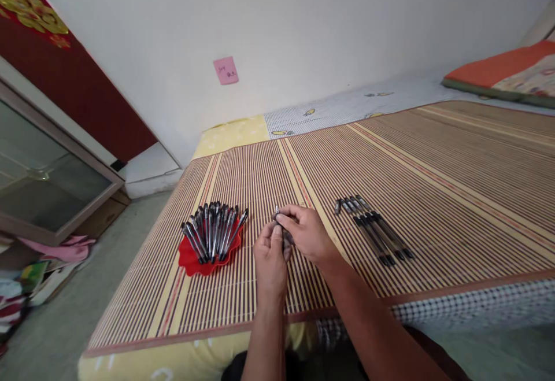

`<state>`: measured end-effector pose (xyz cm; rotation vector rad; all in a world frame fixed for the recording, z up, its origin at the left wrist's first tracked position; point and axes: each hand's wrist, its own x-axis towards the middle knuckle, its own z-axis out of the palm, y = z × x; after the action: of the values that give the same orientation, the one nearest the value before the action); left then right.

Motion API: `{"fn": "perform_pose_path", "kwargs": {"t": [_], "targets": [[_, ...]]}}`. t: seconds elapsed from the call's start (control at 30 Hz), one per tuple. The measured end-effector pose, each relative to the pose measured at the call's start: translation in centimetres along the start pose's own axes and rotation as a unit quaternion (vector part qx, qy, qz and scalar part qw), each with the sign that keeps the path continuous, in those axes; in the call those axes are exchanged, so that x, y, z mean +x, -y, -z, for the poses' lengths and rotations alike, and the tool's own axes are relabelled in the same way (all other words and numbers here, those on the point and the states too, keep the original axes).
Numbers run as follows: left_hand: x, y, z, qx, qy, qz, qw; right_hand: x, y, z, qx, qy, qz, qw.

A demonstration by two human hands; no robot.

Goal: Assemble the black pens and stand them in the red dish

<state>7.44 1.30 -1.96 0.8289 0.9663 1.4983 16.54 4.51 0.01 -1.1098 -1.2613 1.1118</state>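
My left hand (273,248) and my right hand (303,230) meet over the mat, fingers pinched together. Between them is a pen (277,210); only a small pale tip shows above the fingers, and the rest is hidden. To the left, a red scalloped plate (186,259) bears a fanned pile of capped black pens (212,230). On the right lie several pens (379,236) side by side, with dark caps or short ends (352,203) at their far ends. A single short black cap (337,206) lies at the left of that row.
A striped bamboo mat (243,178) covers the bed, over a patterned sheet (321,118). Folded orange bedding (498,66) sits at the far right. A pink note (226,70) is on the wall. A glass-fronted cabinet door (47,167) stands at left, above items on the floor.
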Motion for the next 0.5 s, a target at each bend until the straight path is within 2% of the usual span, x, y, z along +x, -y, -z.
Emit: {"fn": "perform_pose_path", "kwargs": {"t": [0.13,0.23,0.33,0.5], "targets": [[-0.1,-0.2,-0.1,-0.007,0.011,0.009,1.0,-0.1,-0.2,-0.2,0.04,-0.01,-0.007,0.999],[-0.2,-0.4,-0.1,-0.029,0.029,0.027,0.999,0.1,-0.5,0.0,0.071,0.008,-0.033,0.997],[-0.1,-0.6,0.2,-0.051,0.032,0.036,0.998,0.3,-0.5,0.5,0.083,0.05,-0.048,0.994],[0.1,-0.6,0.4,-0.087,0.026,0.064,0.994,0.3,0.0,1.8,0.054,0.137,-0.014,0.989]]}}
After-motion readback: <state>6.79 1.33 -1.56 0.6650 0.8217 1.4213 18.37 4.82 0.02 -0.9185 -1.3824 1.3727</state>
